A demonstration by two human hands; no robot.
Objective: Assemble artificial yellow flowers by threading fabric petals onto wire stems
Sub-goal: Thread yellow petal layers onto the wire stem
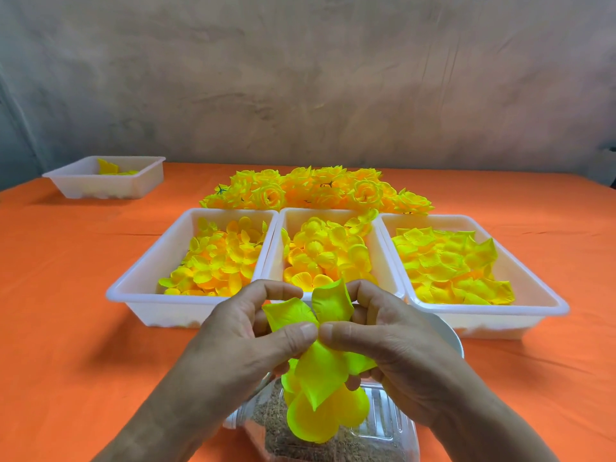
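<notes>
Pinching petals (321, 371) with my left hand (243, 335) and right hand (393, 338), both curled tight, thumb tips almost touching. Petals sit near centre, fanning up and hanging down over a clear tub (383, 425). Three trays (186, 311) of petals just beyond. Flowers (320, 188) far.

On the table (66, 311) before you, three trays stand side by side: left tray (160, 311), middle tray (320, 213), right tray (483, 323), each with petals (216, 258) in it. Behind them lies a heap of flowers (316, 190). A fourth tray (103, 188) sits far back left, well apart. Nearest you is a container (383, 425), a bowl (446, 331) just behind it. Above the container, your left hand (240, 335) and right hand (393, 331) meet on a petal cluster (320, 368).
</notes>
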